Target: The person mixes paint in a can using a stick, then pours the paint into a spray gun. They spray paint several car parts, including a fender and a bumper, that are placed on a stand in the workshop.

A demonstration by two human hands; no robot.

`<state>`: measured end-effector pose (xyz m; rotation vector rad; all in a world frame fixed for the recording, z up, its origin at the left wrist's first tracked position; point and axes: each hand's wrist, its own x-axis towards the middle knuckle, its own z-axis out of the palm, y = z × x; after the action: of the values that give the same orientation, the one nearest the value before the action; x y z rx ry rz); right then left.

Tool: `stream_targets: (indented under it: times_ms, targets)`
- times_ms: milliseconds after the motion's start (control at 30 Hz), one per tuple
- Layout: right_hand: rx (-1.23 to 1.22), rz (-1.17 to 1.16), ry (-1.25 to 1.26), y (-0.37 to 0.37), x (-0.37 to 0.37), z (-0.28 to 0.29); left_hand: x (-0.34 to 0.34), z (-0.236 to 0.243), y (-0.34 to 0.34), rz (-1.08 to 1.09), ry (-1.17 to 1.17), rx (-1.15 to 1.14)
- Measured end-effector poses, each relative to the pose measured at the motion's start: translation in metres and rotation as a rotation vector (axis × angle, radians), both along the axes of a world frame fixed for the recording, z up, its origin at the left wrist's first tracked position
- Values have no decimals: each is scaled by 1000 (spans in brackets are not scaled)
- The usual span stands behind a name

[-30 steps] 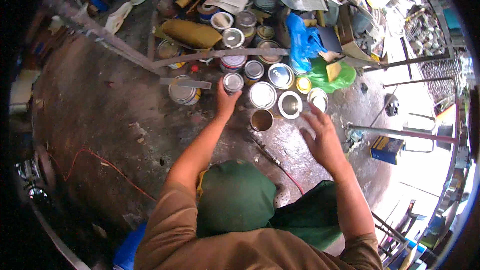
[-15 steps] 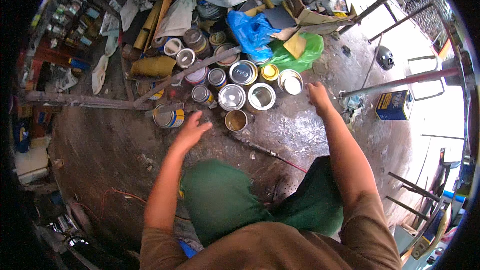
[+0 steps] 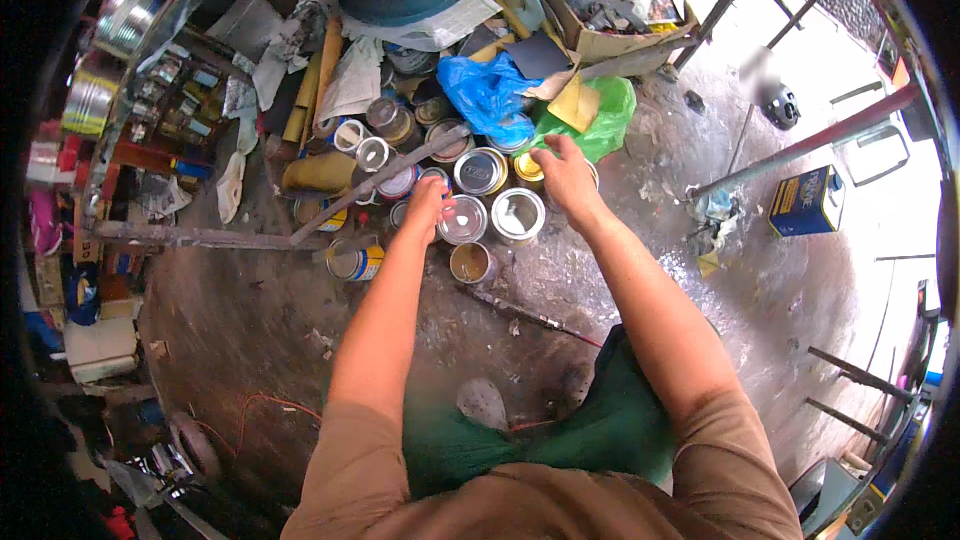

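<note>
A cluster of paint cans stands on the floor in front of me. My left hand is over the left side of the cluster, beside a silver-lidded can, its fingers apart and partly hiding small cans. My right hand reaches over the right side, fingers spread, close to a can with yellow on top. It covers most of a pale can behind it. Between my hands are a can with a dark lid and a can with a whitish inside. I see nothing held in either hand.
An open can with brown contents and a rod-like tool lie nearer me. A metal bar crosses the cans. Blue and green plastic bags lie behind. A dark blue rectangular tin stands right.
Both hands have moved in over the cans: the left forward and right, the right leftward from beside the pale can. My view has shifted, showing more of the dark bucket at the back.
</note>
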<state>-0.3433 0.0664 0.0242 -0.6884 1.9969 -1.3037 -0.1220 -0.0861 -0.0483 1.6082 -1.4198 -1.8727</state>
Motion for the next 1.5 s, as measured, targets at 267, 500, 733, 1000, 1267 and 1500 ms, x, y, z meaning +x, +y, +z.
stream_targets:
  times_ms: [267, 500, 733, 1000, 1267, 1500]
  targets:
    - [-240, -81, -186, 45, -23, 67, -44, -56, -14, 17, -166, 46]
    - [-186, -95, -170, 60, -37, 79, -54, -65, -9, 320, -10, 80]
    - [-186, -158, -58, 56, -36, 75, -50, -66, -21, 560, 223, 416]
    - [-202, -142, -43, 49, -32, 76, -34, -63, -28, 468, 326, 554]
    - [-180, -121, -48, 49, -36, 77, -60, -20, 70, -331, -161, -1077]
    - [-272, -117, 25, 44, -35, 73, -50, -31, 131, -804, -400, -1466]
